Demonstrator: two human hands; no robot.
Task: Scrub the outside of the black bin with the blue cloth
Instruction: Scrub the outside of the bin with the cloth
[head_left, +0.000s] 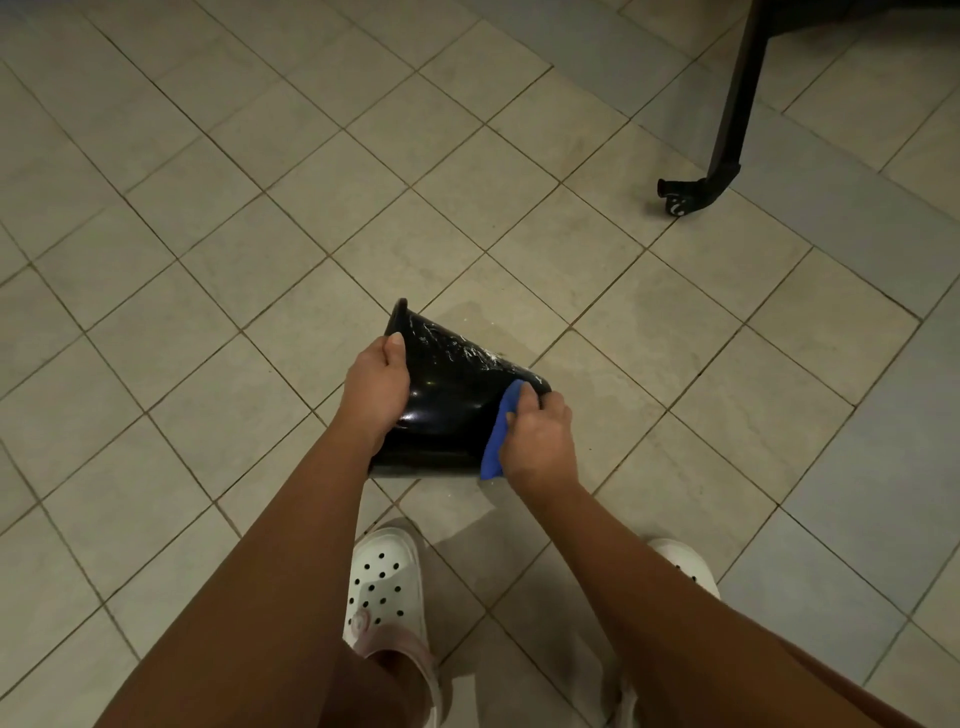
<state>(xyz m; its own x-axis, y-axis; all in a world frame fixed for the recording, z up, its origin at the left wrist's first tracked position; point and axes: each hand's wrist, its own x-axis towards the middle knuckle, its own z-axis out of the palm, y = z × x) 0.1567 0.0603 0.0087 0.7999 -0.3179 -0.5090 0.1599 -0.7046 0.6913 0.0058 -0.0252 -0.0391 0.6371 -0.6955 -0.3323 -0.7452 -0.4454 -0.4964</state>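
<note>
Left hand (376, 387) grips the shiny black plastic bin (447, 400) by its rim; right hand (540, 441) squeezes the soft blue cloth (498, 431) against its bottom end. Soapy streaks (457, 343) show, so scrubbing seems partway done.

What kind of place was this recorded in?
Probably an indoor room, kind unclear: beige floor tiles, a black furniture leg, and white clogs near the black bin.

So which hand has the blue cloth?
The right hand, gripping the blue cloth against the black bin's narrow end; the left hand holds only the bin's wider end.
</note>
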